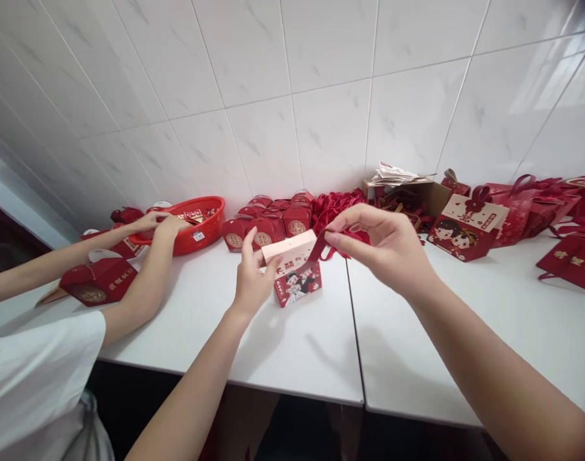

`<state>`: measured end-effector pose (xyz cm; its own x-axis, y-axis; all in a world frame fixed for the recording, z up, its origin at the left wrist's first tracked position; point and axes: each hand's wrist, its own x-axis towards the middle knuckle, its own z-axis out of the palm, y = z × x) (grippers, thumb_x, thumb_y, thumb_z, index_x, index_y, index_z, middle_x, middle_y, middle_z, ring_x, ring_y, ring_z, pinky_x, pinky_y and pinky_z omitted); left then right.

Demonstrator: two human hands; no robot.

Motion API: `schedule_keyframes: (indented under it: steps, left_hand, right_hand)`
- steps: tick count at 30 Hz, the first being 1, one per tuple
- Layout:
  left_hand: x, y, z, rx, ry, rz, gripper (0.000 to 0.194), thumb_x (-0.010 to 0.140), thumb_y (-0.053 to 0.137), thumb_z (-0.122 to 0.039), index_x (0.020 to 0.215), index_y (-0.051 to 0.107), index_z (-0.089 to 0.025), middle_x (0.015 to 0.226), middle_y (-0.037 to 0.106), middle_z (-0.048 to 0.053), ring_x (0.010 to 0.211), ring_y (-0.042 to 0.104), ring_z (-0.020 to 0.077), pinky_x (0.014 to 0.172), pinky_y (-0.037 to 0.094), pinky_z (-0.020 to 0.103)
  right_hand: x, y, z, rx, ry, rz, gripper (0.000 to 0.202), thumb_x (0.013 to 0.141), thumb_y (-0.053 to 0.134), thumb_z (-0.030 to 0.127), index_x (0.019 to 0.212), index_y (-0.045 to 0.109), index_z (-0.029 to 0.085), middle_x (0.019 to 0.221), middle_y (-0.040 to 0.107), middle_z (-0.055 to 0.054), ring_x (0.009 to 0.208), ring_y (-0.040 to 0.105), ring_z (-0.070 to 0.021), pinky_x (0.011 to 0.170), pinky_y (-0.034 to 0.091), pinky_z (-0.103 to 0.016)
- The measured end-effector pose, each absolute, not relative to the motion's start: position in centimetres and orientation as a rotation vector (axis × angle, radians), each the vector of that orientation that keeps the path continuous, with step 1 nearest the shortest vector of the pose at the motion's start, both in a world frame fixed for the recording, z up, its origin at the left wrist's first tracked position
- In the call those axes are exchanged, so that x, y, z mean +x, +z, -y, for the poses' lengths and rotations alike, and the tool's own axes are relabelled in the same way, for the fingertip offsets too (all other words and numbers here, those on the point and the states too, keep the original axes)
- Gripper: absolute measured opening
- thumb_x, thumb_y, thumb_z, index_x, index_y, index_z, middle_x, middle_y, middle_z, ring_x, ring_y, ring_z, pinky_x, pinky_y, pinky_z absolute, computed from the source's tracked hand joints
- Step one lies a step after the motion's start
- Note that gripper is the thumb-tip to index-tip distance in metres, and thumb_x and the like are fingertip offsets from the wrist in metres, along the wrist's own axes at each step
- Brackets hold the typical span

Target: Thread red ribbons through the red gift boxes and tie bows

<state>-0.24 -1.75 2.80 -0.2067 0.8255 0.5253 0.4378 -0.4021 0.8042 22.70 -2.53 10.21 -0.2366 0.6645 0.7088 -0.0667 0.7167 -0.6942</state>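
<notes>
My left hand [254, 272] grips the left side of a small red and cream gift box [298, 272] with a printed couple on its front, raised slightly over the white table [302, 349]. Between the thumb and fingers of my right hand [381, 246] is pinched the end of a dark red ribbon [318, 246]. The ribbon hangs down to the right side of the box. Behind the box, several red boxes with round gold emblems [268, 224] stand close together, beside a heap of red ribbons [337, 211].
A co-worker's hands [164, 224] reach into a red plastic basin [200, 230] at left. A red box [100, 280] stands by their arm. At right are an open cardboard box [427, 195], a finished-looking couple box [465, 230] and red bags [573, 256]. A tiled wall [328, 115] rises behind.
</notes>
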Motion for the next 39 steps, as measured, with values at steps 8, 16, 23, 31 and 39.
schedule_keyframes:
  steps: [8,16,23,31,39]
  left_hand:
    - [5.0,2.3,8.2,1.626,1.507,-1.215,0.022,0.078,0.064,-0.032,0.093,0.069,-0.017,0.096,0.069,0.009,0.089,0.065,0.0232,0.076,0.051,0.029]
    - [6.9,0.9,7.9,1.475,1.661,-1.213,0.022,0.082,0.06,-0.038,0.086,0.067,-0.017,0.1,0.068,0.008,0.1,0.061,0.023,0.083,0.047,0.03]
    - [8.7,0.8,10.7,1.403,1.8,-1.368,0.019,0.079,0.063,-0.037,0.078,0.07,-0.019,0.077,0.071,0.003,0.07,0.065,0.0182,0.064,0.051,0.026]
    - [8.0,0.1,11.4,1.768,1.812,-1.264,0.009,0.08,0.062,-0.022,0.082,0.071,-0.022,0.071,0.069,0.0,0.059,0.062,0.0127,0.057,0.049,0.021]
    - [7.9,-0.1,11.3,1.805,1.823,-1.149,0.013,0.08,0.062,-0.015,0.087,0.07,-0.022,0.076,0.069,0.0,0.063,0.063,0.0129,0.058,0.049,0.021]
  right_hand:
    - [26.8,5.6,9.2,-0.65,0.686,1.577,0.009,0.077,0.068,0.019,0.08,0.069,0.027,0.123,0.055,-0.003,0.124,0.045,-0.0255,0.101,0.04,-0.044]
    - [26.0,1.7,11.2,-0.515,0.831,1.587,0.023,0.072,0.07,0.041,0.059,0.064,0.023,0.145,0.037,0.002,0.138,0.024,-0.0317,0.112,0.021,-0.054]
    - [24.5,0.8,11.5,-0.868,0.681,1.57,0.007,0.077,0.067,0.031,0.076,0.071,0.025,0.151,0.026,0.001,0.141,0.017,-0.0278,0.112,0.018,-0.052]
    - [22.9,-0.2,11.1,-0.865,0.549,1.502,0.01,0.08,0.064,0.018,0.08,0.071,0.024,0.149,0.029,-0.002,0.139,0.024,-0.0266,0.113,0.021,-0.05]
    - [22.8,-0.4,11.2,-0.849,0.511,1.507,0.013,0.079,0.064,0.015,0.082,0.071,0.025,0.15,0.028,-0.001,0.138,0.025,-0.0291,0.112,0.021,-0.054]
